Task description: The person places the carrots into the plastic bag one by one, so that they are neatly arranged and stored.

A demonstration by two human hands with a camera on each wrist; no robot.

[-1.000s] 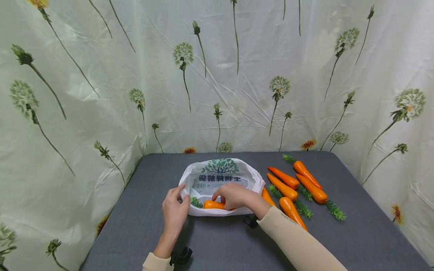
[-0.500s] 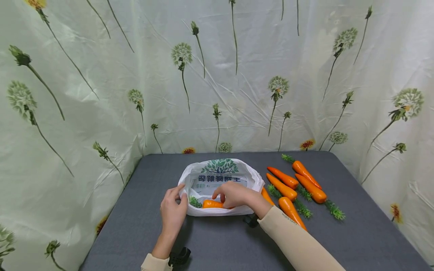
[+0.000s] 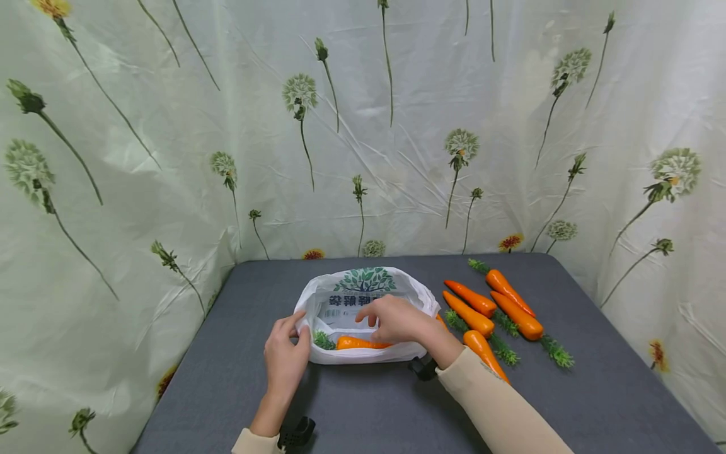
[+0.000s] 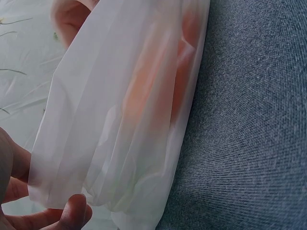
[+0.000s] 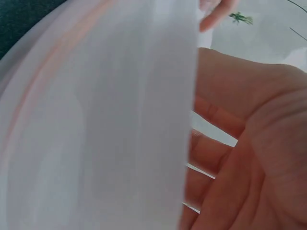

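The left hand (image 3: 287, 354) pinches the bag (image 3: 340, 315) at one end, likely propping it open; the right hand (image 3: 399, 321), loose, holds nothing above a carrot (image 3: 356, 343) inside.

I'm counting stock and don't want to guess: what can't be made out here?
Head: anything low inside the white plastic bag, hidden by its near wall.
Left wrist: the number of orange shapes inside, blurred by the bag's translucent wall.
Right wrist: most fingertips of the bare right hand, behind the bag.
Head: the lower end of the nearest loose orange carrot, covered by the beige sleeve.
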